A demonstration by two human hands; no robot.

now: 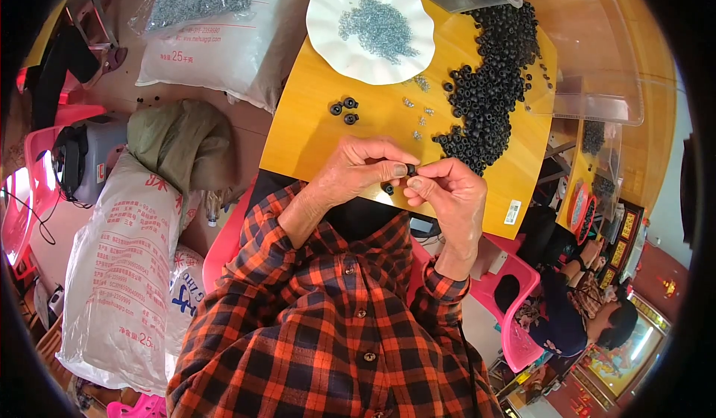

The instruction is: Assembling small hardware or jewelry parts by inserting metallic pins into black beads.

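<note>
Over the near edge of the yellow table (pixel 298 143), my left hand (pixel 350 170) and my right hand (pixel 451 198) meet, thumbs and forefingers pinched. Between their fingertips sits a small black ring-shaped piece (pixel 411 170), mostly covered by the fingers. Just below my left fingertips lies another black piece (pixel 387 188). Three black pieces (pixel 350 103) form a cluster farther left. Beyond my hands, several tiny clear pieces (pixel 417 135) lie in small groups. A white scalloped plate (pixel 322 38) at the far side carries a heap of clear pieces (pixel 379 29).
A long pile of black pieces (pixel 485 93) covers the table's right side. Clear plastic bins (pixel 597 105) stand at the far right. White sacks (pixel 119 269) crowd the left, one under a green cloth (pixel 183 142). Another person (pixel 567 317) sits at right, near a pink chair (pixel 518 343).
</note>
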